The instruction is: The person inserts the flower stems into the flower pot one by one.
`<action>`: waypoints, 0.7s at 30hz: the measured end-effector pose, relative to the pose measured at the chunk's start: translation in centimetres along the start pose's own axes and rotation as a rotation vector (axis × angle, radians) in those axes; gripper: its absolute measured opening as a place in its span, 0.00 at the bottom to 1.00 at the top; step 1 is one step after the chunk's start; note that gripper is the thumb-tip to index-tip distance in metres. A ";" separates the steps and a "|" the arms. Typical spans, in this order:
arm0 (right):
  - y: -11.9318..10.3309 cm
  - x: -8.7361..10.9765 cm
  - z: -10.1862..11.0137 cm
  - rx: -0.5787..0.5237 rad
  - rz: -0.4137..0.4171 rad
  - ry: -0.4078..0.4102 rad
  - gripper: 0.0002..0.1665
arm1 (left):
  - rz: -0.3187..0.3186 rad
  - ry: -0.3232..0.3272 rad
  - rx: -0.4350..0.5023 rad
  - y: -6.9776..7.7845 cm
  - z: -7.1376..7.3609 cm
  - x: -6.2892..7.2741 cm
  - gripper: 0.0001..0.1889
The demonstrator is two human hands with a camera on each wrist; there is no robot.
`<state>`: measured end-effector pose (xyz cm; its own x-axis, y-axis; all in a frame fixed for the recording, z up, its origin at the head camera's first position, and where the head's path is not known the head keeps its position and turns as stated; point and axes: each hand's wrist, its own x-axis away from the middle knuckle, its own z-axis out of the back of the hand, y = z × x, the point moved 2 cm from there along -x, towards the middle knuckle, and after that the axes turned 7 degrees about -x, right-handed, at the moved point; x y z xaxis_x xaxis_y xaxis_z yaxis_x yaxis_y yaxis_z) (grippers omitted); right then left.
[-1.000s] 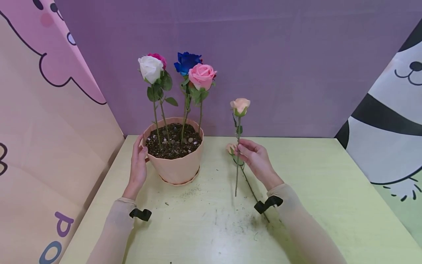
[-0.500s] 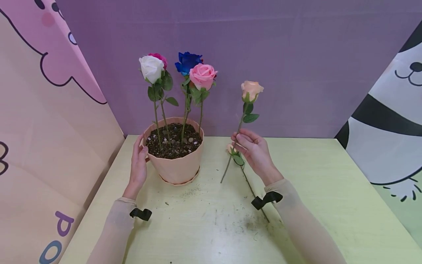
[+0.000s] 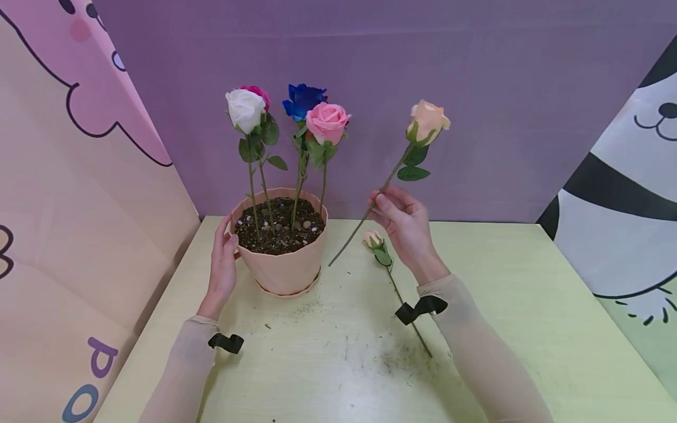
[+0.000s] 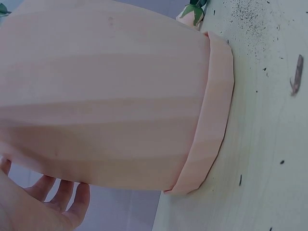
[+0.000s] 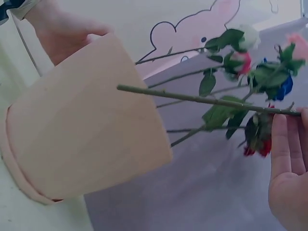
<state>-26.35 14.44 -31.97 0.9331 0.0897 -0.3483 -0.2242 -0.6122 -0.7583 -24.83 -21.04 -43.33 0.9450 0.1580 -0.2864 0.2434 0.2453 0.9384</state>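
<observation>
My right hand (image 3: 404, 226) pinches the stem of a peach rose (image 3: 427, 123) between thumb and fingers, right of the pot. The flower tilts up to the right, and its bare stem end (image 5: 125, 88) points down toward the pot, overlapping it in the right wrist view. My left hand (image 3: 222, 267) rests against the left side of a pale pink flowerpot (image 3: 282, 270), fingers (image 4: 79, 204) lying along its wall. White (image 3: 245, 110), blue (image 3: 304, 101) and pink (image 3: 328, 123) roses stand in the pot's dark soil (image 3: 275, 241), with magenta and red ones partly hidden behind.
A second peach rose (image 3: 382, 254) lies on the pale table (image 3: 502, 282) beneath my right forearm. The pot stands on a saucer (image 4: 219, 96). Crumbs of soil (image 3: 396, 358) are scattered in front. A purple cloth (image 3: 476, 88) hangs behind, with printed panels at both sides.
My right hand has risen, lifting the peach rose and tilting it from nearly upright so its stem end swings left toward the pot. The left hand stays against the pot.
</observation>
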 end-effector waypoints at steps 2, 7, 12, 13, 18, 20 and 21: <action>-0.2 -0.1 -0.7 0.010 0.044 -0.032 0.12 | 0.000 0.000 0.001 -0.1 0.0 0.0 0.32; -0.9 -0.2 -2.8 0.089 0.154 -0.100 0.13 | 0.006 -0.005 -0.002 -0.1 0.0 0.0 0.32; -1.2 -0.6 -5.0 0.174 0.243 -0.138 0.21 | 0.015 -0.007 0.000 -0.1 0.0 -0.1 0.32; -1.2 -0.7 -5.4 0.186 0.255 -0.142 0.23 | 0.013 -0.006 0.004 -0.1 0.0 -0.2 0.32; -1.0 -1.2 -6.8 0.212 0.284 -0.159 0.26 | 0.011 0.000 0.028 -0.2 0.1 -0.1 0.32; -0.9 -1.3 -7.1 0.219 0.299 -0.167 0.25 | 0.014 0.000 0.031 -0.2 0.1 -0.1 0.32; -0.8 -1.3 -7.3 0.221 0.305 -0.168 0.26 | 0.013 -0.001 0.028 -0.2 0.1 -0.2 0.32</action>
<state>-25.34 9.06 -26.86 0.7593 0.0685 -0.6471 -0.5560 -0.4484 -0.6999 -24.99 -21.24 -43.44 0.9483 0.1605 -0.2737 0.2368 0.2166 0.9471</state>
